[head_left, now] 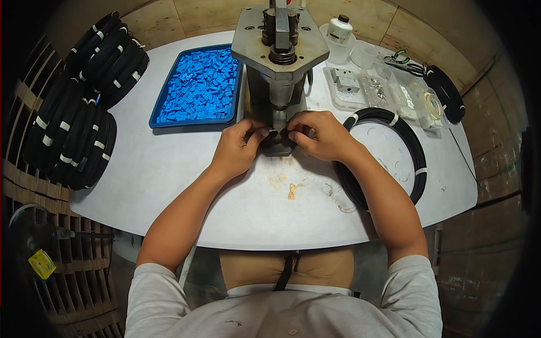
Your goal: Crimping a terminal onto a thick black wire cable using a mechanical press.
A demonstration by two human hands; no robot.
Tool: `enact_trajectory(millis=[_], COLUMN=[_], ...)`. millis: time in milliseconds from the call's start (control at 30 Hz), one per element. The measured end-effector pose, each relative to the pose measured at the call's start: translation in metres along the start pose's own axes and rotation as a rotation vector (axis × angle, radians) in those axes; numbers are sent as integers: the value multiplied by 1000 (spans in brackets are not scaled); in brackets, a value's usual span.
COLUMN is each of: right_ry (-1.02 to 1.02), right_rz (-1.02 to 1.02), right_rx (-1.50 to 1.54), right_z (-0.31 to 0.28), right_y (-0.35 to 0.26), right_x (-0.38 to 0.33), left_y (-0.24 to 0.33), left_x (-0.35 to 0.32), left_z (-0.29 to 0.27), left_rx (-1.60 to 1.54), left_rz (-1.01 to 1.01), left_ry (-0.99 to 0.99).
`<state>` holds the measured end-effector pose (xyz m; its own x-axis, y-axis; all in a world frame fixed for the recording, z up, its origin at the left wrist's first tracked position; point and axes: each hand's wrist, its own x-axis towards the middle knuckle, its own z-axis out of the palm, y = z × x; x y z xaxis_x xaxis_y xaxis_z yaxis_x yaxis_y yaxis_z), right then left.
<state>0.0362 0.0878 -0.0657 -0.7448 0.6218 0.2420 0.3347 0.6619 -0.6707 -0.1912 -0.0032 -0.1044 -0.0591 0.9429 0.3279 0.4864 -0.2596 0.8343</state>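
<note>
Press: the metal press (277, 76) stands at the back middle of the worktop (242, 219), its foot (277, 151) pointing toward the person.
Left hand: the left hand (239, 143) is at the left side of the press tool, thumb and index finger drawn together; what lies between them is too small to tell.
Right hand: the right hand (321, 135) faces it from the other side, fingers bent and close together; whether they grip anything, I cannot tell.
Gap between hands: narrow, taken up by the lower tool of the press.
Left flank: a blue tray (191, 125) heaped with small blue pieces (200, 84) sits near the left hand, its right rim just beside the press.
Right flank: a black cable coil (420, 158) lies flat, the right forearm crossing above its left side.
Back right: clear boxes, one holding a metal block (345, 80), and a white bottle (340, 29) line the far edge.
Left edge: stacked black coils (70, 129) crowd it.
Front room: a broad, stained stretch runs from the press foot to the curved front edge, between the forearms.
</note>
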Motion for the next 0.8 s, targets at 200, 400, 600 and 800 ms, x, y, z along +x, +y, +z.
enact_trajectory(millis=[200, 400, 600, 800], right_ry=[-7, 2, 0, 4], right_rz=[16, 10, -1, -5], right_rx=[-7, -2, -9, -15], right_z=[-1, -1, 0, 1], right_y=[-1, -3, 0, 1], right_x=[0, 0, 0, 0], left_y=[-1, -1, -2, 0], left_x=[-1, -1, -1, -1], left_z=[0, 0, 0, -1], left_rx=[11, -7, 12, -1], left_rz=[21, 9, 16, -2], left_ry=[2, -5, -9, -17])
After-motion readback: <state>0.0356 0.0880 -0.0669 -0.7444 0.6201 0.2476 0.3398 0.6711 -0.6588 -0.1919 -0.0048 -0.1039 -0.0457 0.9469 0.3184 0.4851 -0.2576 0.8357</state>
